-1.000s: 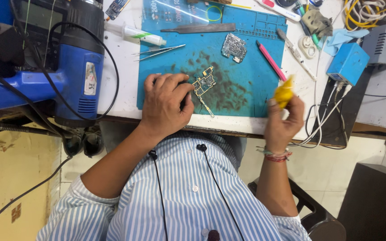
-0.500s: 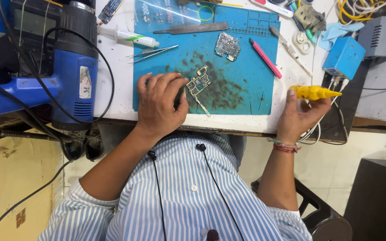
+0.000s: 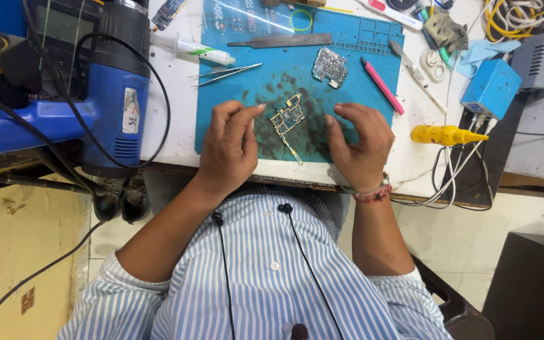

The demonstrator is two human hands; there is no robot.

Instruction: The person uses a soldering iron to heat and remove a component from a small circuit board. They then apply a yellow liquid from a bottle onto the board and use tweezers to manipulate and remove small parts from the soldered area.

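**Blue mat, bare board between two hands**

Blue silicone mat covers the table at the frame's centre, and a small gold-edged circuit board lies on its stained patch. The left hand and right hand flank it — fingers curled, apart, gripping nothing, fingertips just beside its edges. The step looks like positioning the board for work. A yellow-handled tool lies right of the mat; tweezers lie upper left — any next move seems to call for a fine pinch.
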